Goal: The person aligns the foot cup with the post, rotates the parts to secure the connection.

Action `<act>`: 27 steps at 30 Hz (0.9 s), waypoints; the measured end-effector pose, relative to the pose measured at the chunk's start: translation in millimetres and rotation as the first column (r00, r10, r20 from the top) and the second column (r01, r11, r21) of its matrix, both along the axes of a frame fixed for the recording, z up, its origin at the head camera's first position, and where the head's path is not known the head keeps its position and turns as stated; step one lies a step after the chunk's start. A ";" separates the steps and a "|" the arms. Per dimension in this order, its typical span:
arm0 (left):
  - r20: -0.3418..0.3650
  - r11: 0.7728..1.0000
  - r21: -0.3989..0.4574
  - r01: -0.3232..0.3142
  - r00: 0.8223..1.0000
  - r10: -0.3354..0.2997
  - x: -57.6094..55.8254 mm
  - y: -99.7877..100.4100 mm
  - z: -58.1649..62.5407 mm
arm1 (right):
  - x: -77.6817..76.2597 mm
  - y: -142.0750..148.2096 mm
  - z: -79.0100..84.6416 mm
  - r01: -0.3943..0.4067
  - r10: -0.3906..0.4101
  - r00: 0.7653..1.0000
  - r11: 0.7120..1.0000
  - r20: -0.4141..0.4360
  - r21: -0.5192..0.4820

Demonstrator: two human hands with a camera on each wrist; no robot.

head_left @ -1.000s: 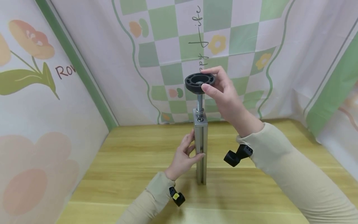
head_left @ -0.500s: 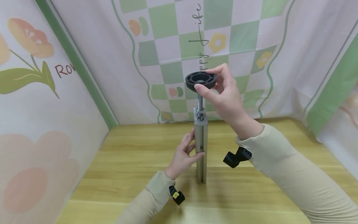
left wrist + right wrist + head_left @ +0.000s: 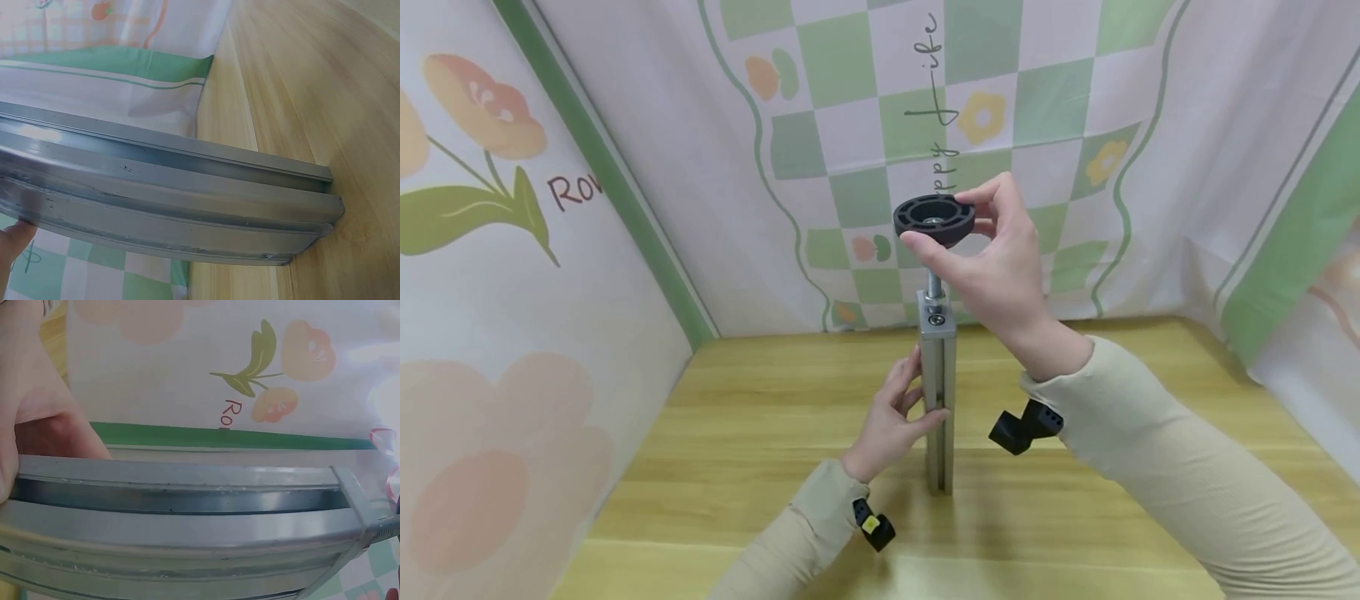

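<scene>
Atop the upright metal post, rising from its end plate: a threaded rod, crowned by a black disc, hollow side up. Pinched there at the rim by the right hand, with thumb on the near side and fingertips on the far side. Compared with a moment ago, thumb further round the rim towards the post's left, wrist a little closer in to the post: a clockwise sweep, as seen from above. Suggests a partial turn of the disc, or perhaps only a slide round it (cannot tell which, with so much of the thread behind the thumb). Likewise not possible to say whether more thread now sits inside the post. Halfway down the post, no visible change: wrapped by the left hand, with thumb across the near face and fingers behind. Looks like a steadying grip, useful against any twist from above. Beneath the post, touching its lower end, the wooden surface; behind it, a checked curtain.
</scene>
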State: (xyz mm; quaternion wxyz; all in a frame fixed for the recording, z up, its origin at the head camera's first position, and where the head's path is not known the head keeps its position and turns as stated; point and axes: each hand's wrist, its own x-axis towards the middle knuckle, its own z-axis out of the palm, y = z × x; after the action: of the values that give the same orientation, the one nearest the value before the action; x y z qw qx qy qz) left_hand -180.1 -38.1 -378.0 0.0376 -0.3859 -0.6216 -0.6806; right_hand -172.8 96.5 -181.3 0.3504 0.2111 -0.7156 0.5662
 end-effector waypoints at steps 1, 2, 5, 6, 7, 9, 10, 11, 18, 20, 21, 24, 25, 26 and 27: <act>0.000 1.000 0.000 0.001 1.000 -0.001 0.0 0.1 0.4 | -0.1 0.2 -0.1 0.002 -0.002 1.000 1.000 -0.003 -0.001; 0.000 1.000 0.000 0.003 1.000 -0.003 0.0 0.1 0.8 | 0.0 0.4 -0.3 0.003 -0.003 1.000 1.000 -0.002 -0.003; 0.003 1.000 -0.002 0.005 1.000 -0.005 0.1 -0.1 1.3 | -0.3 1.4 -2.0 -0.020 0.020 1.000 1.000 -0.002 -0.015; 0.003 1.000 -0.002 0.004 1.000 -0.004 0.1 -0.2 1.3 | -0.8 1.8 -3.3 -0.042 0.042 0.999 0.999 -0.009 -0.023; 0.005 1.000 -0.002 0.004 1.000 -0.004 0.3 -0.3 1.3 | -1.5 2.2 -4.7 -0.073 0.072 0.997 0.997 -0.021 -0.036; 0.007 1.000 -0.002 0.002 1.000 -0.002 0.5 -0.5 1.1 | -4.0 2.9 -7.2 -0.151 0.147 0.987 0.986 -0.058 -0.070; 0.008 1.000 -0.001 0.001 1.000 -0.001 0.5 -0.4 1.1 | -5.6 3.5 -8.1 -0.197 0.191 0.979 0.977 -0.075 -0.085; 0.007 1.000 -0.003 0.000 1.000 0.000 0.4 -0.3 1.2 | -7.3 4.4 -8.5 -0.252 0.244 0.966 0.962 -0.088 -0.100; -0.011 1.000 0.001 -0.006 1.000 0.006 -1.1 1.1 2.3 | -22.3 15.9 -3.4 -0.631 0.668 0.741 0.728 0.071 -0.267; -0.015 1.000 -0.006 -0.010 1.000 0.010 -1.0 0.8 2.4 | -26.3 18.7 -2.6 -0.701 0.757 0.644 0.643 0.113 -0.308; -0.016 1.000 -0.009 -0.012 1.000 0.012 -0.9 0.6 2.4 | -27.9 19.6 -2.2 -0.731 0.794 0.594 0.599 0.126 -0.327; -0.019 1.000 -0.009 -0.014 1.000 0.014 -0.5 0.1 2.1 | -30.5 21.6 -0.1 -0.790 0.863 0.483 0.503 0.148 -0.352; -0.017 1.000 -0.009 -0.014 1.000 0.013 -0.4 -0.1 1.9 | -30.8 22.1 0.5 -0.800 0.874 0.462 0.485 0.152 -0.352; -0.015 1.000 -0.007 -0.013 1.000 0.013 -0.3 -0.1 1.5 | -30.9 22.5 1.3 -0.806 0.882 0.444 0.469 0.156 -0.360; -0.012 1.000 -0.006 -0.012 1.000 0.012 -0.2 -0.1 1.3 | -30.7 22.8 1.9 -0.811 0.889 0.430 0.458 0.159 -0.364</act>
State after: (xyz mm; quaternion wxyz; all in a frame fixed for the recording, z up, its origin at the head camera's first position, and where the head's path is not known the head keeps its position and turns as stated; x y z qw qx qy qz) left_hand -180.3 -38.2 -376.7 0.0444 -0.3862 -0.6258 -0.6762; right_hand -203.5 119.3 -179.4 -0.0879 0.4051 -0.4842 0.7705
